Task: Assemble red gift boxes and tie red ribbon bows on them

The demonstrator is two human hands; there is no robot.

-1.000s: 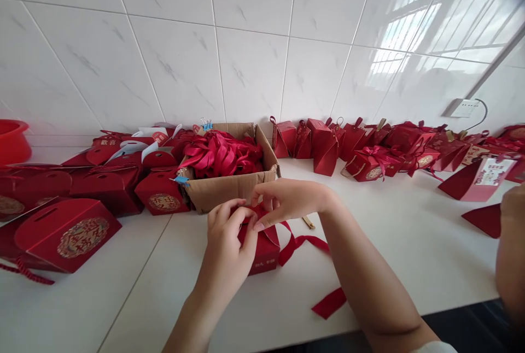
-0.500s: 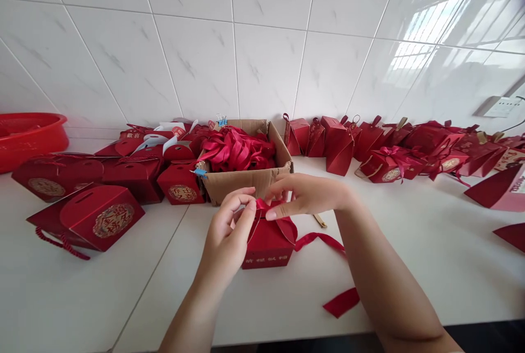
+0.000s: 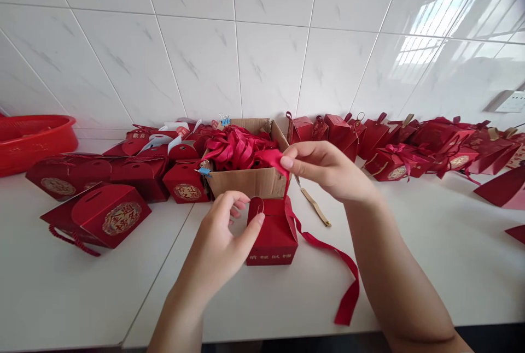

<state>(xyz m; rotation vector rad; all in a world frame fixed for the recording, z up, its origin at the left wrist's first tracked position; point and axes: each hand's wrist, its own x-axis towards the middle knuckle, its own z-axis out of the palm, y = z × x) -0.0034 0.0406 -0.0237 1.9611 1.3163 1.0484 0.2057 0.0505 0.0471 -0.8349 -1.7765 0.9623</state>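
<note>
A small red gift box [image 3: 272, 243] with gold characters along its front edge stands on the white table before me. My right hand [image 3: 324, 170] is above its right rear side, thumb and fingers pinched on a red ribbon [image 3: 346, 265]. From that pinch the ribbon drops to the top of the box; its other end trails over the table to the right. At the left of the box is my left hand [image 3: 223, 238], thumb and fingers apart. Its thumb overlaps the lid; I cannot tell whether it presses there.
Behind the gift box stands a cardboard box [image 3: 246, 182] heaped with red ribbons [image 3: 235, 148]. A slim gold-coloured tool [image 3: 315, 208] lies right of it. Red gift boxes [image 3: 110, 216] crowd the left, beside a red basin [image 3: 36, 142]; more red boxes [image 3: 396, 162] line the right.
My right hand has risen and moved back from the lid, drawing one ribbon end up. The trailing ribbon has shifted on the table. My left hand has opened slightly at the box's left side.
</note>
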